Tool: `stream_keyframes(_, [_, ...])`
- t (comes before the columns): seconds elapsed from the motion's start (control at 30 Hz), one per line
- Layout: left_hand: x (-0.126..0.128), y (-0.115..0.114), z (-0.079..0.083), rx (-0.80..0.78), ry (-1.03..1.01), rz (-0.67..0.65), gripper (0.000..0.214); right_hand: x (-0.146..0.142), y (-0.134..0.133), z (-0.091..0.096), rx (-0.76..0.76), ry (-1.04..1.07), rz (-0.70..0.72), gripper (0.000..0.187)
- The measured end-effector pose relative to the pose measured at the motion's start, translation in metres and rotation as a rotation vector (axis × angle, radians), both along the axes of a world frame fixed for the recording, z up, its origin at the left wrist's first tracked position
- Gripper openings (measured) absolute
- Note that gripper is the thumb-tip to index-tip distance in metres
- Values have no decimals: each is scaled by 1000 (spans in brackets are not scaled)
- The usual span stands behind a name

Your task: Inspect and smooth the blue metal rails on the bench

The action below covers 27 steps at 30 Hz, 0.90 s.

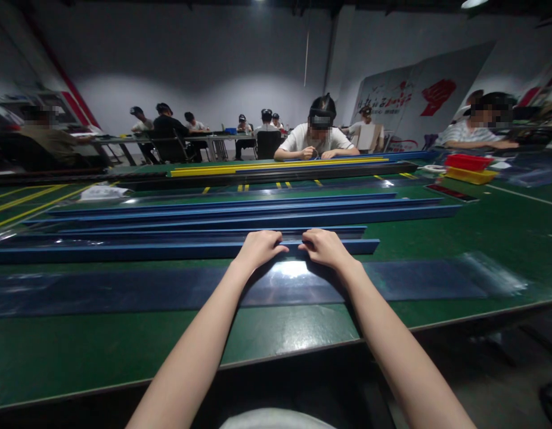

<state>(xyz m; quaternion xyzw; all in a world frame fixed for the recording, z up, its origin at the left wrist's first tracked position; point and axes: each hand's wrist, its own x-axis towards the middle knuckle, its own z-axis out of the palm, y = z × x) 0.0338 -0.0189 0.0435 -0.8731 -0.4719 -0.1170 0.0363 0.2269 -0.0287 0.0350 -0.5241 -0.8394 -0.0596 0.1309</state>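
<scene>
Both my hands rest side by side on the nearest long blue channel (pixel 124 251), which lies across the green table (pixel 79 345). My left hand (pixel 259 248) has its fingers curled over the channel's top edge. My right hand (pixel 326 246) grips the same edge just to the right, fingers bent over it. A glossy dark blue strip (pixel 414 279) lies flat on the table just in front of the channel, under my wrists.
Several more long blue channels (pixel 258 211) lie parallel behind. Yellow and black rails (pixel 280 167) sit farther back. Red and yellow bins (pixel 469 168) stand at the right. A person (pixel 318 138) sits opposite; others work at tables behind.
</scene>
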Motion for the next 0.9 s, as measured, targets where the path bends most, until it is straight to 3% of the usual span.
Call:
stream_keyframes(0.53, [-5, 2, 1, -3, -7, 22, 28, 28, -1, 7, -41, 29, -158, 19])
stream_keyframes(0.9, [-4, 3, -3, 13, -4, 16, 27, 27, -3, 6, -46, 45, -153, 21])
